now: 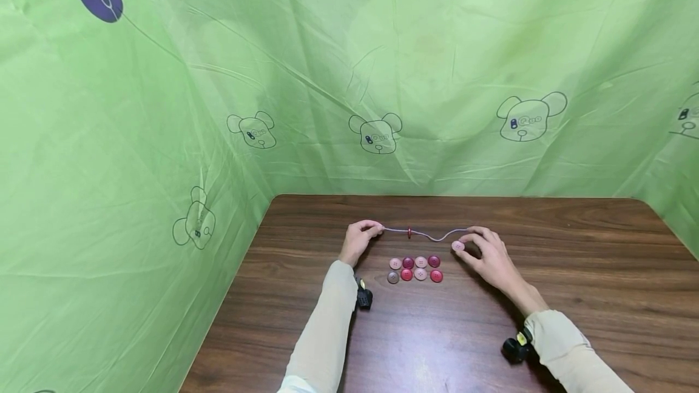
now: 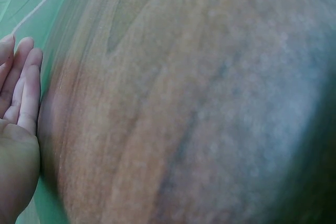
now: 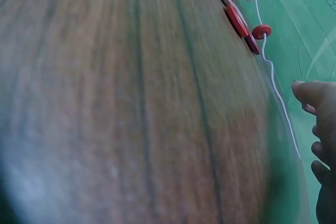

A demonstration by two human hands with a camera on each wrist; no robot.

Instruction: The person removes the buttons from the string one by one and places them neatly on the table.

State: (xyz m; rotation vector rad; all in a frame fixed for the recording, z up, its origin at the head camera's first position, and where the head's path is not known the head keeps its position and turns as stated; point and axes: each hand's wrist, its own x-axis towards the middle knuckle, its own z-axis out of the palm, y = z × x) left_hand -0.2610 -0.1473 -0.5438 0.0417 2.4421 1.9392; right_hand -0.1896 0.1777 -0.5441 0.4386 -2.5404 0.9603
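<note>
My left hand (image 1: 361, 241) pinches one end of a pale thin string (image 1: 437, 239) between thumb and fingertips. A red button (image 1: 409, 233) is threaded on that string, nearer the left hand, and it also shows in the right wrist view. Between thumb and finger, my right hand (image 1: 491, 259) holds a light pink button (image 1: 457, 246). The string's other end reaches the right fingertips; whether they grip it too I cannot tell. Below the string lie several loose buttons in two rows, among them a dark red button (image 1: 408, 262) and a grey-brown button (image 1: 393, 277).
Everything lies on a dark wood-grain table (image 1: 601, 272). Green fabric (image 1: 437, 77) with bear drawings hangs behind the table and along its left side. Each wrist wears a small black camera, such as the right wrist camera (image 1: 514, 349).
</note>
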